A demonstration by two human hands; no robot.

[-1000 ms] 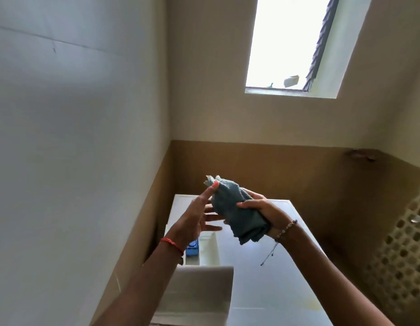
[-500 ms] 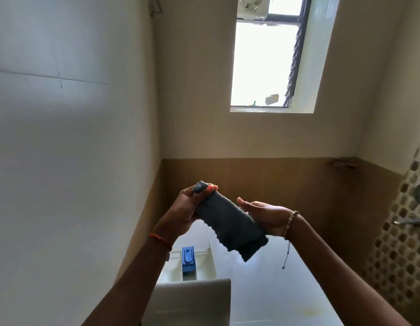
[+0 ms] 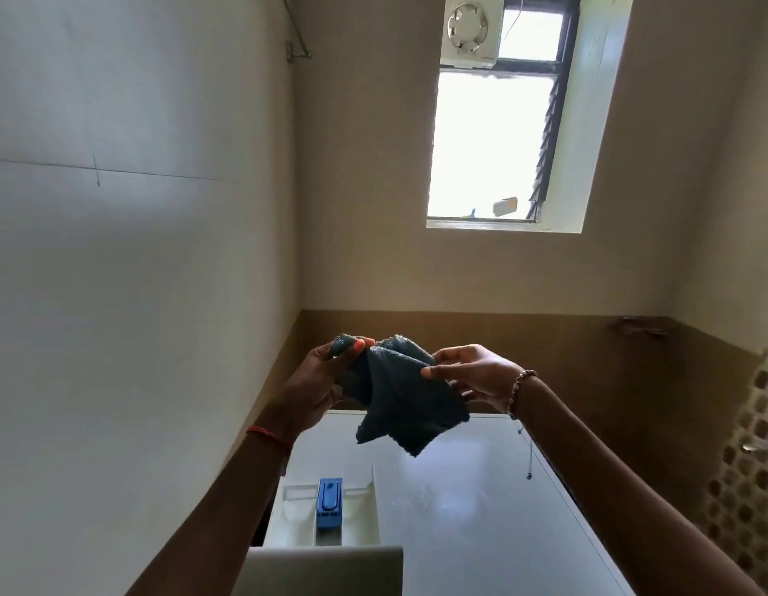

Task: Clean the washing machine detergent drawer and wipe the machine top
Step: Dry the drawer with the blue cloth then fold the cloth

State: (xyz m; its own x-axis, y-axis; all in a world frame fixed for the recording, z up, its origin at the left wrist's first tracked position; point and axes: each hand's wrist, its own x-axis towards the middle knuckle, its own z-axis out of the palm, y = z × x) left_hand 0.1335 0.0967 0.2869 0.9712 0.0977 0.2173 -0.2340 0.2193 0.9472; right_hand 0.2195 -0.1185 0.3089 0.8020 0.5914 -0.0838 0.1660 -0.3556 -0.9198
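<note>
A dark blue-grey cloth (image 3: 399, 397) hangs spread between both hands, held up above the white washing machine top (image 3: 481, 509). My left hand (image 3: 326, 380) pinches its upper left corner. My right hand (image 3: 472, 372) pinches its right edge between thumb and fingers. Below, the detergent drawer (image 3: 305, 514) is pulled out at the machine's front left, with a blue insert (image 3: 329, 503) in its middle compartment and a grey front panel (image 3: 326, 569).
A white wall (image 3: 137, 294) runs close along the left. A brown tiled back wall (image 3: 545, 359) stands behind the machine, and mosaic tiles with a tap (image 3: 756, 445) are on the right. High up are a window (image 3: 489, 144) and an exhaust fan (image 3: 468, 28).
The rolled cloth has been opened out between both hands. My right hand moved from under it to pinching its edge. The view tilted upward.
</note>
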